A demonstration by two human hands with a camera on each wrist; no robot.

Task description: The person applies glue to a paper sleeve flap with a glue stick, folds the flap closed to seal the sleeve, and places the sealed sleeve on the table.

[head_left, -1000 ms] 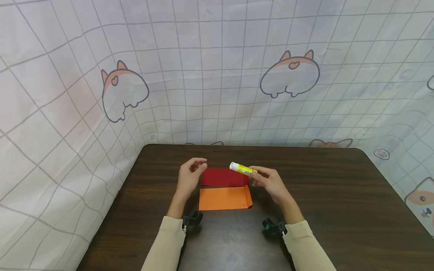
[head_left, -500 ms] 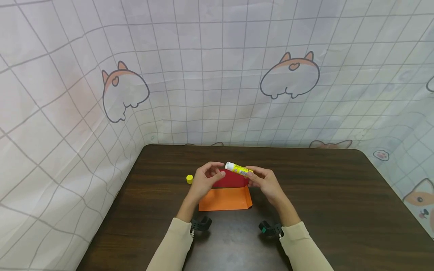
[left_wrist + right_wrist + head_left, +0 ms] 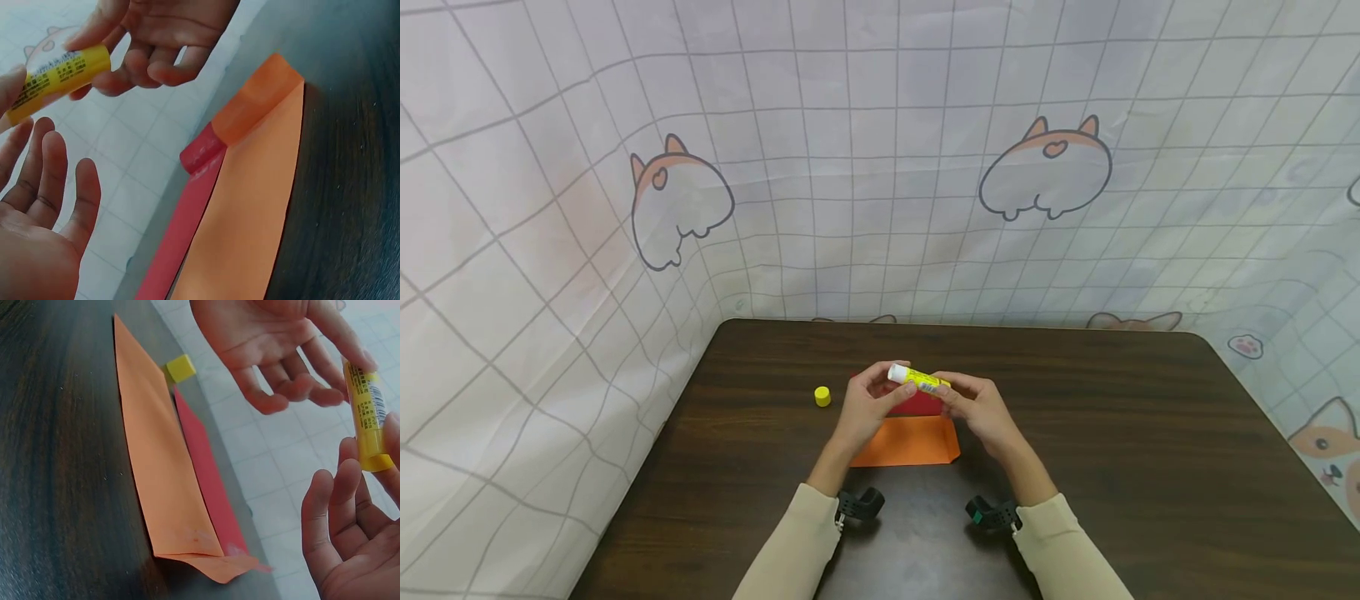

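Note:
A yellow glue stick [image 3: 927,382] with a white end is held above the envelopes by both hands. My left hand [image 3: 864,410] pinches it near the white end between thumb and fingers. At its yellow end, my right hand [image 3: 983,410] grips it with thumb and fingers. Below lie an orange envelope [image 3: 910,442], its flap [image 3: 212,565] at the right end, and a red envelope [image 3: 187,225] alongside its far edge. The yellow cap [image 3: 822,397] stands on the table, left of the envelopes.
The dark wooden table [image 3: 1135,450] spreads out on both sides of the arms. Behind and to the left hangs a white grid-patterned cloth [image 3: 865,183] with cartoon animals. Each wrist wears a black band.
My left hand has moved right, away from the cap, and taken hold of the glue stick. The stick and my right hand have shifted slightly left.

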